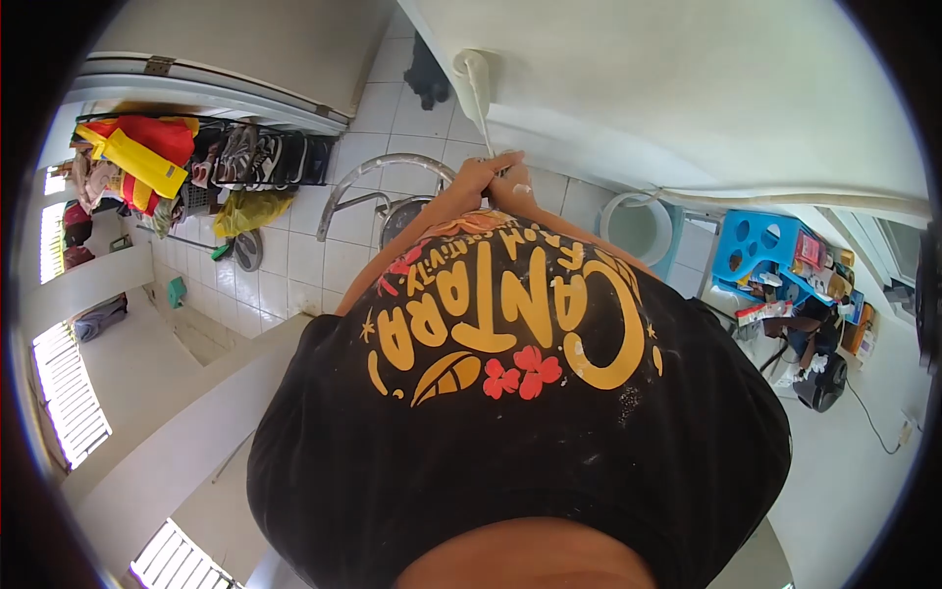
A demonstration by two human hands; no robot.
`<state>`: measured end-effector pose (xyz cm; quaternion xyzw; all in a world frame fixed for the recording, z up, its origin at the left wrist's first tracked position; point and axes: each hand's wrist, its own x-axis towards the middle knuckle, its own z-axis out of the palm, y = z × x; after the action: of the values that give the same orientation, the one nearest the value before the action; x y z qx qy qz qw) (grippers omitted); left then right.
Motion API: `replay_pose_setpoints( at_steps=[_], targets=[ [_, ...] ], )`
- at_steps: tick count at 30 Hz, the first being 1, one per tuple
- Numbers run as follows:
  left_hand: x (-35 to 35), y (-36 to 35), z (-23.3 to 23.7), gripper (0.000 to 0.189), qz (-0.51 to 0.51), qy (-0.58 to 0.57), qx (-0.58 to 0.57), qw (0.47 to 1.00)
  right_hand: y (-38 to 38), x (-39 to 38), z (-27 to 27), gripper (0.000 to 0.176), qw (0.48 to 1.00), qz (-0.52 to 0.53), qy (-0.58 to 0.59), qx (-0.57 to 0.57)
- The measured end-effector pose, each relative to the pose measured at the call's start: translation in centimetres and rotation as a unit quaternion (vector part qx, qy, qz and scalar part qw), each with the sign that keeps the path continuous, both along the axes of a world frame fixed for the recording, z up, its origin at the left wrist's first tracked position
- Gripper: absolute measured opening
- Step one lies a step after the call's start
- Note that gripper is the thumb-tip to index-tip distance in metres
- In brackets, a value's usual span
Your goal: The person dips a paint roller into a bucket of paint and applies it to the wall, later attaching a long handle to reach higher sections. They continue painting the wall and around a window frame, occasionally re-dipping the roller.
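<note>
A paint roller with a white cover is up against the white wall in front of me. Its thin rod runs down to my hands, which are close together at waist height. My left hand is closed around the handle. Beside it, my right hand is also closed on the handle, with white smears on its skin. The handle itself is mostly hidden by my fingers. To the right, a round pale bucket on the floor contains whitish liquid.
A round metal stool stands just left of me. A dark furry animal is on the tiles ahead. Further left is a shoe rack with bags and slippers nearby. A blue plastic stool and assorted items are at right; a pipe runs along the wall.
</note>
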<state>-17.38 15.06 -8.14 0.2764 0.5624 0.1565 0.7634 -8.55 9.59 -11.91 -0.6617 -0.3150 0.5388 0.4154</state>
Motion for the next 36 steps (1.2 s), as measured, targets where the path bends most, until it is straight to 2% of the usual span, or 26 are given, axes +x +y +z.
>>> replay_pose_setpoints(
  at_steps=[4,6,10,12,15,18,28,31,36],
  targets=[
    [3.9,-2.1,-1.7,0.056,-0.048,-0.022,0.003,0.999,-1.9,3.1,-1.5,0.034,0.999,-0.044,-0.004,-0.006],
    [6.4,-3.3,-1.7,0.057,-0.110,0.014,0.009,0.994,-2.4,4.7,-1.4,0.034,0.997,-0.077,-0.011,-0.008],
    [11.9,-5.5,-3.2,0.058,-0.216,-0.003,0.017,0.976,-4.0,7.9,-1.0,0.033,0.989,-0.149,-0.018,-0.009],
    [14.5,-6.9,-2.7,0.052,-0.272,-0.052,-0.003,0.961,-6.2,9.3,-0.9,0.033,0.983,-0.184,-0.022,-0.018],
    [17.8,-8.8,0.8,0.041,-0.316,-0.087,-0.028,0.944,-9.6,10.7,-0.7,0.033,0.973,-0.230,-0.023,-0.029],
    [20.0,-9.8,1.6,0.032,-0.347,-0.141,-0.056,0.926,-12.1,11.5,-0.4,0.033,0.963,-0.265,-0.022,-0.032],
    [21.4,-10.7,0.2,0.039,-0.317,-0.096,-0.059,0.942,-17.2,10.7,-0.2,0.033,0.946,-0.323,-0.010,-0.022],
    [20.9,-10.8,-0.3,0.044,-0.330,-0.124,0.008,0.936,-17.2,13.4,0.5,0.032,0.952,-0.304,-0.036,0.000],
    [18.9,-11.1,0.8,0.050,-0.322,-0.093,-0.006,0.942,-16.1,18.7,1.8,0.032,0.966,-0.235,-0.099,0.039]
  ],
)
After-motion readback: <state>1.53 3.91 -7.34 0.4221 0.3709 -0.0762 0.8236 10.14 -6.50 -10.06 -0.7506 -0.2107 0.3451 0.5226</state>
